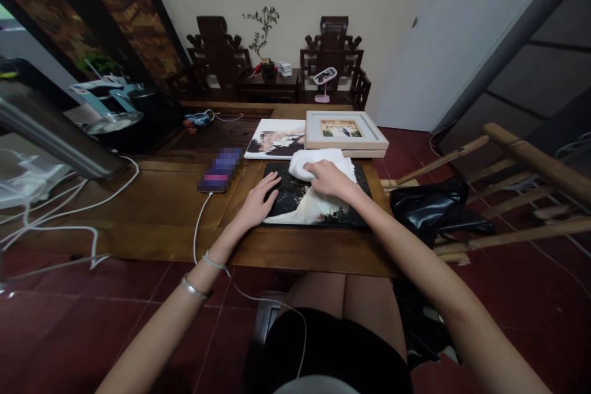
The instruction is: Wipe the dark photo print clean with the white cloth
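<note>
- White cloth (318,163) is bunched under the right hand (329,177), fingers curled down on it, pressing it on the upper part of the dark photo print (318,203) lying flat on the wooden table (161,209).
- Left hand (258,200) lies flat & spread, holding nothing, palm on the print's left edge w/ fingertips on the dark surface.
- Judgement: wipe goes best w/ light, even strokes from the pinned side outward, left palm steady so the print won't slide; keep the cloth flat, not wadded, to avoid streaks.
- Just behind: a second print (277,138) & a framed photo (344,130) stacked on another frame; keep the cloth off them.
- Phone (220,170) on its cable (198,228) sits left of the print, near but apart.
- Hard to tell: print's far edge is hidden under cloth & hand; specks on the dark area may be dust or part of the picture. Second print is partly blurred out.
</note>
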Demonstrator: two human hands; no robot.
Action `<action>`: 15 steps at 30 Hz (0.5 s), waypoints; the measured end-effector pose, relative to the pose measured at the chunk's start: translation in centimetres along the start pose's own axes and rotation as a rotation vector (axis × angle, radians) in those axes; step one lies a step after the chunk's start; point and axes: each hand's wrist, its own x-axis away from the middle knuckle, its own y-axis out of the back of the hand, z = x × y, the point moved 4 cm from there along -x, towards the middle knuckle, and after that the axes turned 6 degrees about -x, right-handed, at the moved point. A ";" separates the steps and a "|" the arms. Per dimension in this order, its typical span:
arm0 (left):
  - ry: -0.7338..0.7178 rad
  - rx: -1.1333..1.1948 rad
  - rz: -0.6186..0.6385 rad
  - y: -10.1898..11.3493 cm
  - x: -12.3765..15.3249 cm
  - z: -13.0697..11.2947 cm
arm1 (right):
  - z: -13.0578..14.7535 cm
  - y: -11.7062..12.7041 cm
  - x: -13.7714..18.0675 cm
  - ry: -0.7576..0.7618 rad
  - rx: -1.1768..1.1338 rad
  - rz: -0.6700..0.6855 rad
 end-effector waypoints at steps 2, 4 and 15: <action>0.000 0.002 -0.003 0.0 0.0 0.0 | 1.1 -0.5 1.9 0.009 0.003 0.006; 0.000 0.003 -0.005 0.0 0.0 0.0 | 2.5 -1.2 4.3 0.027 0.003 0.021; 0.002 0.008 0.011 -0.1 0.1 0.0 | 7.8 -3.1 12.2 0.173 -0.073 0.153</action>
